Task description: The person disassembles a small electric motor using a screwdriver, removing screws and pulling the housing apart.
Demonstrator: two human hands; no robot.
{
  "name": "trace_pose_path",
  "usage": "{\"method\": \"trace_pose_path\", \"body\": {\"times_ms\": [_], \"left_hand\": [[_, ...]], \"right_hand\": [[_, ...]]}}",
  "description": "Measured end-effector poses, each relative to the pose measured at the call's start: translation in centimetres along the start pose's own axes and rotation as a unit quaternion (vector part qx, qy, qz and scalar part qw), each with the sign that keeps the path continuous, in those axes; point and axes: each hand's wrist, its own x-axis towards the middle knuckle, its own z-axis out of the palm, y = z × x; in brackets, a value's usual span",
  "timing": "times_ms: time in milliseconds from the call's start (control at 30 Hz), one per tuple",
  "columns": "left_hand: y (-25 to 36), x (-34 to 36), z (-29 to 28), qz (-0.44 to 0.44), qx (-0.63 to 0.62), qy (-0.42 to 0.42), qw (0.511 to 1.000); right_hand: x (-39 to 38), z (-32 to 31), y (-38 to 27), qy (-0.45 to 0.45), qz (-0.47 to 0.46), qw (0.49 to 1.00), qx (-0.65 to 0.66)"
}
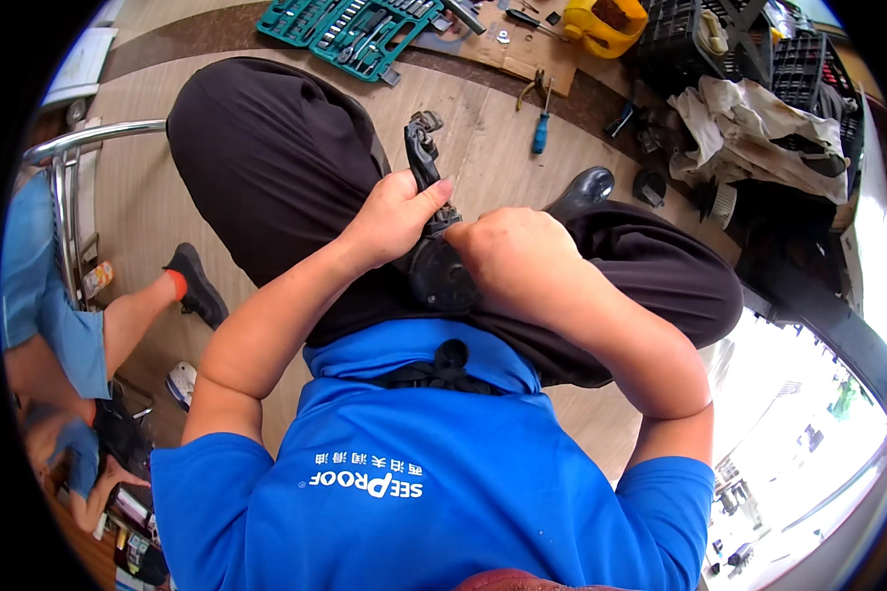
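Note:
A long black mechanical part (421,158) with a bracket-like upper end and a wide round lower end (440,273) lies between my thighs, close to my waist. My left hand (397,214) is wrapped round its narrow arm, the thumb resting across the top. Against the middle of the part, from the right, my right hand (518,254) is closed with its knuckles up. Its fingertips are hidden, so what they pinch does not show. Small metal fittings (446,216) sit on the part between the two hands.
A green socket-set case (350,34) lies open ahead. A blue-handled screwdriver (541,133), pliers (534,87), a yellow container (606,27) and black crates (705,44) with a stained cloth (749,128) are ahead right. At left are a metal chair frame (99,138) and another person's leg (138,315).

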Motion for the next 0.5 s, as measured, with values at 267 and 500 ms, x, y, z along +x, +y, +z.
{"method": "trace_pose_path", "body": {"times_ms": [267, 500], "left_hand": [[0.0, -0.3, 0.1, -0.040, 0.037, 0.025, 0.998], [0.4, 0.0, 0.0, -0.011, 0.053, -0.003, 0.999]], "right_hand": [[-1.0, 5.8, -2.8, 0.160, 0.063, 0.985, -0.008], [-2.4, 3.3, -1.6, 0.122, 0.067, 0.990, 0.011]]}}
